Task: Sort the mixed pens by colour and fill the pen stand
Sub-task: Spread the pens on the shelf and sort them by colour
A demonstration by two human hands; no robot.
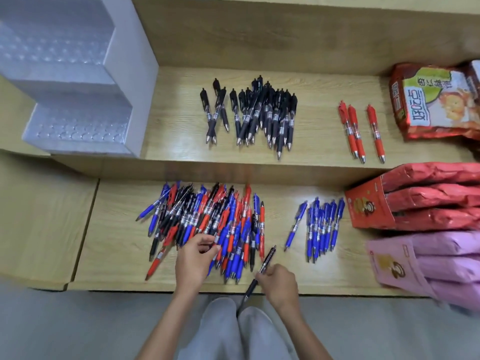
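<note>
A mixed pile of blue, red and black pens [207, 224] lies on the lower shelf. My left hand [193, 261] reaches into its near edge and pinches a pen there. My right hand [279, 283] grips a black pen [266, 261] that points up and away over the shelf's front edge. Sorted groups lie apart: black pens [259, 113] and three red pens [359, 131] on the upper shelf, blue pens [320, 224] on the lower shelf to the right. The white tiered pen stand [78, 100] sits at the upper left.
Red snack packets [436, 100] lie at the upper right. A red box of packets [415, 198] and pink packets [428, 263] crowd the lower shelf's right end. The wooden shelf front edge [130, 284] runs just ahead of my knees.
</note>
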